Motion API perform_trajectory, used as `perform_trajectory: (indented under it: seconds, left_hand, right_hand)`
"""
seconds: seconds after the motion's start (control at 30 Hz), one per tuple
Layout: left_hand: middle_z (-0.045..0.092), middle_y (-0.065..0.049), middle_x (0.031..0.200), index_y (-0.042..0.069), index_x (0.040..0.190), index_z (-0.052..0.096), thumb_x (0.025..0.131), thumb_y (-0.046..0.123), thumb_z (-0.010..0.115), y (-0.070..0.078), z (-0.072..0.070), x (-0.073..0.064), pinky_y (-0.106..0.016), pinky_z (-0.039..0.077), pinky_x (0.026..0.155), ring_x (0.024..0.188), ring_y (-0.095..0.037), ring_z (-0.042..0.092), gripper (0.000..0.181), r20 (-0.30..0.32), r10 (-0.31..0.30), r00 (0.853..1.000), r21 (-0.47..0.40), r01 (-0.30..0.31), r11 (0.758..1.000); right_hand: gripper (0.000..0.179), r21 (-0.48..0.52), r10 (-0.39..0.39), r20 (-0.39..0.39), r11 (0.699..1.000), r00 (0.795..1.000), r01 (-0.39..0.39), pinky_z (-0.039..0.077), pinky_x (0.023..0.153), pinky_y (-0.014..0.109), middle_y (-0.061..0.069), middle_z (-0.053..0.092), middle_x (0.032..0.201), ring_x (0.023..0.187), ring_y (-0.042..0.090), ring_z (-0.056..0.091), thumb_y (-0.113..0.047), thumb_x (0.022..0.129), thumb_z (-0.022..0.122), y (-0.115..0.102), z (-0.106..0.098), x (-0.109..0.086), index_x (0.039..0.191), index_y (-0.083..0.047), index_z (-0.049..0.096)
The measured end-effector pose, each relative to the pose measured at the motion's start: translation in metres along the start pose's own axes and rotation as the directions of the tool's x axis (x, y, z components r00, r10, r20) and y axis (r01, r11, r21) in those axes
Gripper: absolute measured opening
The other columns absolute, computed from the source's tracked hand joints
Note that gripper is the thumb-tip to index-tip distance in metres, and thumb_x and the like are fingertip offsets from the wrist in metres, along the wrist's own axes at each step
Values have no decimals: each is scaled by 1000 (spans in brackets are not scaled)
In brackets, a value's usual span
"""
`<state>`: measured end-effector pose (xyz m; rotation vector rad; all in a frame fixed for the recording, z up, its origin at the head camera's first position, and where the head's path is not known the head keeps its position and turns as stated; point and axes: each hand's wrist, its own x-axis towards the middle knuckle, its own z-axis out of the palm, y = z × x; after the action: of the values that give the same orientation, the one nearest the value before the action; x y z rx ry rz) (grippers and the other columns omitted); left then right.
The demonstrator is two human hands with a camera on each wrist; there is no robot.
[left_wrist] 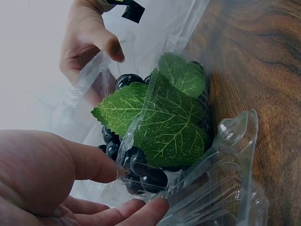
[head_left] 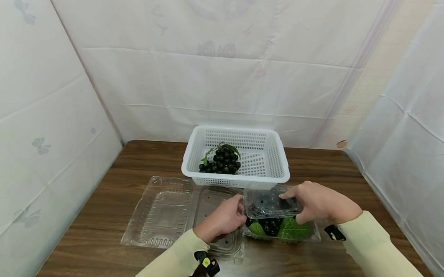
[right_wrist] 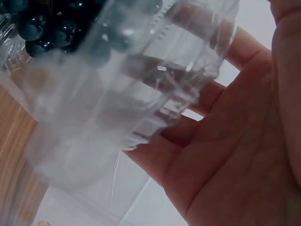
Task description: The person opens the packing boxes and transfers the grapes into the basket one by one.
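- We locate the clamshell (head_left: 316,236) of grapes (head_left: 272,227) in front of the basket (head_left: 238,178).
- Right hand (head_left: 316,200): thumb apart, fingers against the lid (head_left: 257,208).
- Left hand (head_left: 226,214): at clamshell edge; we cannot tell whether fingers pinch.
- Caution: protruding leaf (left_wrist: 153,120) could jam the lid.

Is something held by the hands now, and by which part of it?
The right hand grips the clear lid at its right end, above the grapes. The left hand is at the left edge of the box; whether it grips cannot be told.
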<state>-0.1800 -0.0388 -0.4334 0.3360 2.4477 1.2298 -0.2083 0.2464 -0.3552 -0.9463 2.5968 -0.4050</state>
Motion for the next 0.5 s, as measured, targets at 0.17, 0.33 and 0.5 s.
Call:
perform_trajectory:
  seconds: [0.17, 0.33, 0.5]
  left_hand:
    - [62, -10, 123, 0, 156, 34, 97, 5, 62, -1, 0, 0, -36, 41, 68, 77, -14, 56, 66, 7, 5, 1000, -12, -5, 1000]
    - [62, -11, 123, 0, 156, 34, 97, 5, 63, 0, 0, 0, -35, 41, 66, 79, -15, 57, 66, 5, -1, 1000, -23, 1, 1000]
    - [62, -10, 122, 0, 156, 35, 97, 6, 64, 1, 0, -1, -35, 41, 66, 81, -16, 58, 65, 4, -4, 1000, -25, 4, 1000]
  right_hand:
    - [69, 10, 12, -10, 1000, 1000, -12, 24, 46, 21, -16, 26, 49, 44, 3, 18, -6, 74, 69, 0, -2, -3, 142, -16, 63]
    - [72, 45, 12, -16, 999, 1000, -11, 28, 49, 22, -14, 29, 53, 46, 3, 22, -5, 74, 68, 3, -5, -6, 144, -16, 60]
    - [71, 49, 6, -20, 999, 1000, -5, 30, 52, 22, -12, 32, 58, 49, 2, 24, -7, 75, 68, 6, -6, -7, 145, -15, 59]
